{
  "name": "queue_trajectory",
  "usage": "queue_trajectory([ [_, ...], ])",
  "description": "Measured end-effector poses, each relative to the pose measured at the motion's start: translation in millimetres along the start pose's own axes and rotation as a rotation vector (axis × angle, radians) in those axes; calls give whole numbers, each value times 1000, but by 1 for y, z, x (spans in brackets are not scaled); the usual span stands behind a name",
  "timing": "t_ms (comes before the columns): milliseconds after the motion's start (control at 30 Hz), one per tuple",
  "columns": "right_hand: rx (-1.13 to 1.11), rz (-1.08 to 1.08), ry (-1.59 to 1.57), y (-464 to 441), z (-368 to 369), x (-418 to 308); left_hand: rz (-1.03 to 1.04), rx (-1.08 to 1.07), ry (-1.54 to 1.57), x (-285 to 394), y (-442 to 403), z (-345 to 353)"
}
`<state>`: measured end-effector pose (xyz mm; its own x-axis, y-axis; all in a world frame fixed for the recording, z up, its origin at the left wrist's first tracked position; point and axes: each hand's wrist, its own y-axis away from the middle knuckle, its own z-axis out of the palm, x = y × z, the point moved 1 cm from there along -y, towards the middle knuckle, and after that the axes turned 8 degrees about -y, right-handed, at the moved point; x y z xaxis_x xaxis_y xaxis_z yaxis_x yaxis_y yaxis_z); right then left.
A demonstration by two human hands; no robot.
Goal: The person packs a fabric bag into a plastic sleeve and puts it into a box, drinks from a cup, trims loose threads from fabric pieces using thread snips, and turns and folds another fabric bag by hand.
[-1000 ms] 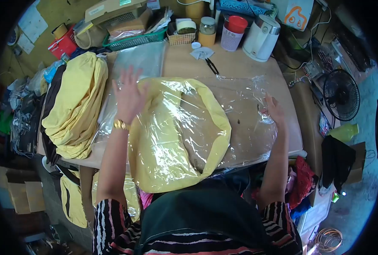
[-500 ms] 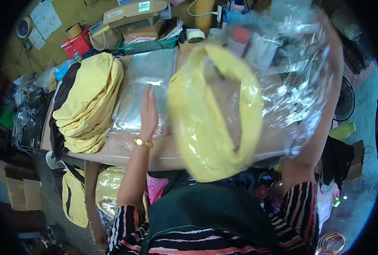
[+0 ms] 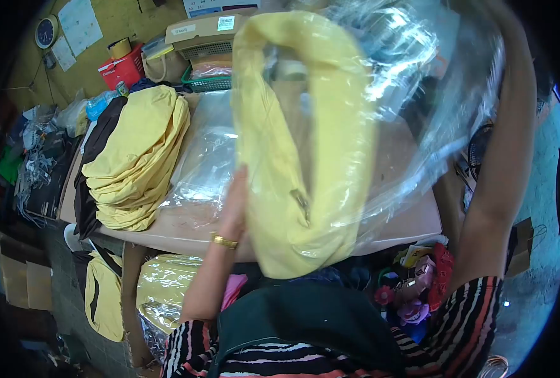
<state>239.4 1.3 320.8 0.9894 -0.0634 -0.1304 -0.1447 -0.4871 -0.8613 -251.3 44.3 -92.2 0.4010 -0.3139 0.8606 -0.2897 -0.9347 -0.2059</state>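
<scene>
A yellow fabric loop [image 3: 340, 126] with a long opening hangs in a clear plastic bag [image 3: 412, 183] above the table, blurred by motion. A small dark piece, perhaps a zip pull, shows at the opening's lower end. My left hand [image 3: 234, 205], with a gold band at the wrist, is at the loop's left edge. Its fingers look stretched upward, partly hidden by the loop; whether they touch it is unclear. My right arm reaches to the top right beside the bag, and its hand is hidden by plastic and the frame's top. Flat clear plastic bags [image 3: 201, 148] lie left of the loop.
Left on the table [image 3: 406, 233] stands a pile of yellow fabric pieces [image 3: 135, 151] beside dark brown cloth [image 3: 100, 148]. Behind are a green basket [image 3: 210, 83], a box [image 3: 207, 28] and a red container [image 3: 121, 68]. Wrapped yellow pieces [image 3: 166, 286] sit below the front edge.
The bagged loop has risen and moved slightly left. My left hand has come right to the loop's edge. My right arm has swung outward to the right, and the view has shifted.
</scene>
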Motion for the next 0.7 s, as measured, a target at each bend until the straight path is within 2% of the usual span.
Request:
queue_trajectory([
  [67, -95, -56, 81, 51, 5, 15, 111, 233, -503, -11, -2, -48],
  [100, -204, -77, 139, 91, 20, 23, -110, 272, -81, 33, -2, -86],
  [133, -373, -77, 206, 149, 43, 30, 124, 224, -113, 9, -11, -105],
  [167, -525, 69, 158, 219, 71, 32, -117, 127, -345, 34, -10, -115],
  [200, -762, -103, 370, 276, 96, 35, -253, 90, -456, 43, -10, -120],
  [233, -719, 31, 214, 330, 116, 33, -386, 37, -570, 53, -10, -126],
  [300, -653, 309, 7, 413, 145, 23, 286, 201, -941, 38, -29, -125],
  [367, -612, 406, -5, 433, 143, -6, 210, 33, -794, 41, -58, -103],
  [433, -602, 420, -1, 440, 147, -1, 254, -96, -1037, 15, -94, -63],
  [467, -589, 442, 11, 444, 149, 1, 252, -90, -1041, 2, -104, -42],
  [533, -576, 429, 5, 449, 148, 6, 43, 21, -1092, -20, -130, -10],
  [567, -571, 421, 5, 447, 150, 8, 51, 31, -1091, -32, -136, -3],
  [633, -571, 444, 2, 439, 150, 8, -47, -37, -1131, -51, -133, 5],
  [700, -594, 504, 5, 441, 141, -7, -36, -68, -1129, -54, -138, 1],
])
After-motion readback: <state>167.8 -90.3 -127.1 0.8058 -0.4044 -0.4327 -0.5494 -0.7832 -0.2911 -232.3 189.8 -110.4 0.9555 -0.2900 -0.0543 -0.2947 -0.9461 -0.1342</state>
